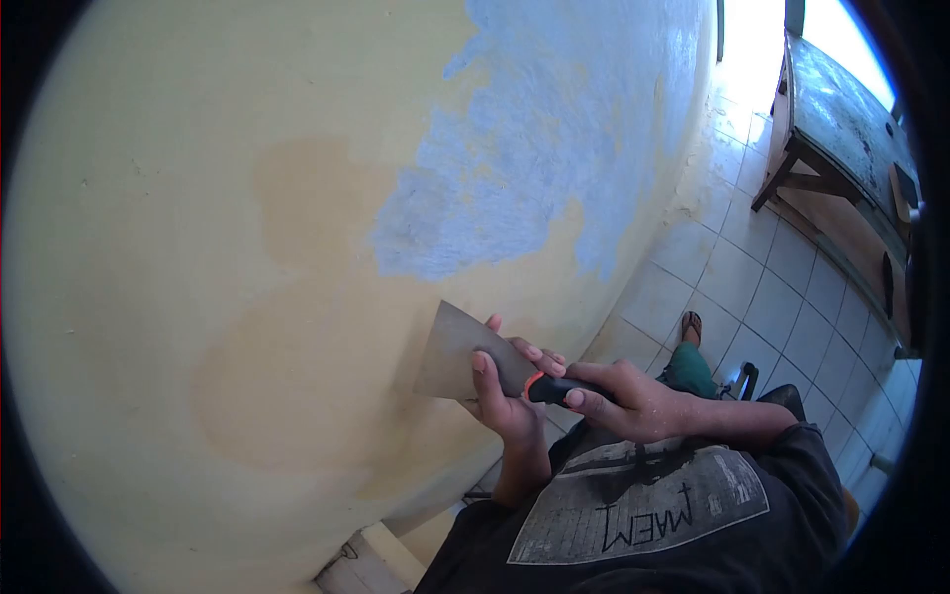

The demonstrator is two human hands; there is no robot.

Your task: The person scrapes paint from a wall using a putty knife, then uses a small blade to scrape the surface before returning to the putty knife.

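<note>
A wide metal scraper blade (450,351) lies flat against a cream-yellow wall (178,247). My right hand (633,396) grips the scraper's black and orange handle (546,388). My left hand (505,391) presses its fingers on the back of the blade near the handle. Above the blade a large patch of bare blue-grey plaster (524,168) shows where the yellow coat is gone. Darker tan patches (297,386) mark the wall to the left of the blade.
A white tiled floor (772,287) runs along the wall to a bright doorway at the top right. A worn wooden table (846,119) stands on the right. My foot in a sandal (691,327) rests on the tiles below.
</note>
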